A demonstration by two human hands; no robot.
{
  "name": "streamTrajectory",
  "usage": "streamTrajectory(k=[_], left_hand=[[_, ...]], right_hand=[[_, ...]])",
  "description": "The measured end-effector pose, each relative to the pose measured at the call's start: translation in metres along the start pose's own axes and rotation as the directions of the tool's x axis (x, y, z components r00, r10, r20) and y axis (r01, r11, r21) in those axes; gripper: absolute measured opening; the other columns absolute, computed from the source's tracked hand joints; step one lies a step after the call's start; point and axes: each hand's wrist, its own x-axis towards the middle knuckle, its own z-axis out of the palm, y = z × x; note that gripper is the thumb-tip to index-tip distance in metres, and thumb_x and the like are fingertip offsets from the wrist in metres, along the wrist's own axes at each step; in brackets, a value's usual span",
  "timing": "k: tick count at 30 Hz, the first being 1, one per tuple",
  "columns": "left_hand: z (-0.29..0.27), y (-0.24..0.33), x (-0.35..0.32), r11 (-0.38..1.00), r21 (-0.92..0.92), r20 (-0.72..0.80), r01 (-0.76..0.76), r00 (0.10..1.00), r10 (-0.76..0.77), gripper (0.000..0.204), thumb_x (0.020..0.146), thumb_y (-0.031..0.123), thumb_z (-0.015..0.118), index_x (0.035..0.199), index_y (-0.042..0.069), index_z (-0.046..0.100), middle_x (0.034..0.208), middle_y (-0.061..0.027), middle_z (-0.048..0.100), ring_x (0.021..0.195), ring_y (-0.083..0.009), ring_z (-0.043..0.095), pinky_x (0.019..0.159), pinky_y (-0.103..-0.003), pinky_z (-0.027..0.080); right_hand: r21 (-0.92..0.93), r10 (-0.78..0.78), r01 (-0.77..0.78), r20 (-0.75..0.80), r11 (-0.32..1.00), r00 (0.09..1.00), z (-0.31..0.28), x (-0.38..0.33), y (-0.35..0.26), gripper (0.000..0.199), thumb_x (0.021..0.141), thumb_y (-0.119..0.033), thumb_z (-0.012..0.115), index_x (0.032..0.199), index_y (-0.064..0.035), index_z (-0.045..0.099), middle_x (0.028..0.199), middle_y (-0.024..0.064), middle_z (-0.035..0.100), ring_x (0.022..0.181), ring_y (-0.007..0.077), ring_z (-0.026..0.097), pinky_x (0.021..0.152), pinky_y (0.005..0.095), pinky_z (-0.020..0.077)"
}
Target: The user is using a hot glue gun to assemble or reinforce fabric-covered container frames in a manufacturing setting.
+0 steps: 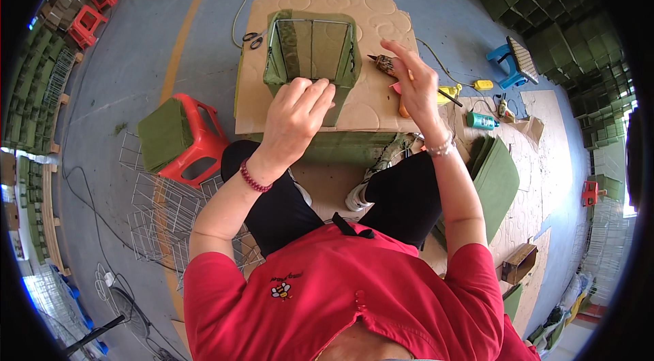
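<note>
A fabric box (289, 54) in olive green, with a thin wire frame along its rim, stands with its open top facing me on a cardboard-covered work surface. My left hand (300, 112) is closed on its near rim, fingertips pressed over the fabric edge. To the right of the box my right hand (419, 88) is raised with its fingers stretched out, holding nothing that I can see. Beneath and beside it lies what looks like a hot glue gun (385, 65), dark nozzle toward the box; my hand hides part of its body. Scissors (253, 39) lie left of the box.
At my left a red stool (204, 146) bears folded green fabric (163, 133), with wire frames (160, 214) on the floor beside it. Green panels (501, 187) lean by my right leg. Further right are a teal bottle (481, 120) and a blue stool (507, 65).
</note>
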Motion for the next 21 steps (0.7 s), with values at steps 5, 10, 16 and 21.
streamTrajectory(k=[5, 10, 16, 21], left_hand=[[0.011, -0.004, 0.002, 0.999, 0.047, 0.121, 0.013, 0.992, -0.019, 0.027, 0.071, 0.004, 0.075, 0.096, 0.002, 0.066, 0.091, -0.0046, 0.064, 0.085, -0.0205, 0.058, 0.072, -0.034, 0.051], [0.004, -0.01, 0.012, 0.999, -0.034, 0.25, 0.004, 0.968, 0.005, 0.022, 0.072, 0.001, 0.072, 0.092, 0.001, 0.064, 0.089, -0.0059, 0.062, 0.084, -0.022, 0.058, 0.072, -0.034, 0.052], [-0.027, -0.046, 0.02, 0.995, -0.068, 0.291, -0.076, 0.952, 0.093, 0.023, 0.073, -0.002, 0.068, 0.095, -0.001, 0.064, 0.086, -0.0079, 0.062, 0.083, -0.0235, 0.059, 0.072, -0.035, 0.053], [-0.052, -0.064, 0.005, 0.999, -0.036, 0.338, -0.027, 0.941, 0.038, 0.033, 0.076, -0.005, 0.065, 0.109, -0.003, 0.065, 0.1, -0.0114, 0.068, 0.09, -0.0246, 0.063, 0.075, -0.035, 0.055]], right_hand=[[0.082, -0.021, 0.011, 0.131, 0.997, 0.991, 0.026, 0.057, 0.032, 0.034, 0.097, -0.013, 0.053, 0.13, -0.0046, 0.057, 0.118, 0.0189, 0.066, 0.108, 0.0365, 0.063, 0.092, 0.0387, 0.0484], [0.02, 0.042, -0.07, 0.626, 0.997, 0.778, 0.063, 0.135, 0.051, 0.024, 0.091, -0.019, 0.062, 0.104, -0.0028, 0.073, 0.093, 0.0153, 0.073, 0.085, 0.0266, 0.069, 0.079, 0.0359, 0.0526], [-0.115, 0.177, -0.135, 0.68, 0.984, 0.712, 0.048, 0.128, 0.048, 0.022, 0.087, -0.02, 0.067, 0.092, 0.0009, 0.074, 0.084, 0.013, 0.073, 0.076, 0.0177, 0.069, 0.072, 0.0333, 0.0543], [0.139, 0.368, -0.509, 0.536, 0.849, 0.76, 0.015, 0.07, 0.047, 0.021, 0.089, -0.018, 0.066, 0.097, 0.0012, 0.072, 0.083, 0.0121, 0.072, 0.08, 0.019, 0.07, 0.074, 0.0299, 0.0546]])
